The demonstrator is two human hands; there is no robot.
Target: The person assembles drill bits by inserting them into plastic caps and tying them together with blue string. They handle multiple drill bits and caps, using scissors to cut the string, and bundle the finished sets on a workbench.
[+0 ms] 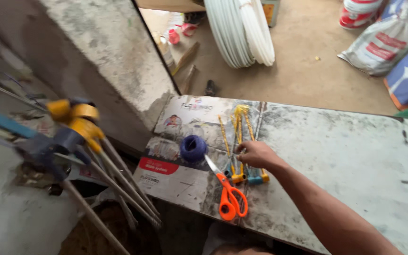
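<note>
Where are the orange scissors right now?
In the head view the orange scissors lie low in the middle, on the grey tabletop, between the blue ball of twine and the right hand.

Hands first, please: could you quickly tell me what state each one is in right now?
Left hand: not in view.
Right hand: fingers curled on the yellow cords on the table, beside the scissors; whether it grips them cannot be told.

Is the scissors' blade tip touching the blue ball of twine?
Cannot tell. In the head view the orange-handled scissors point their blade tip right at the lower edge of the blue twine ball; neither contact nor a gap shows plainly.
</note>
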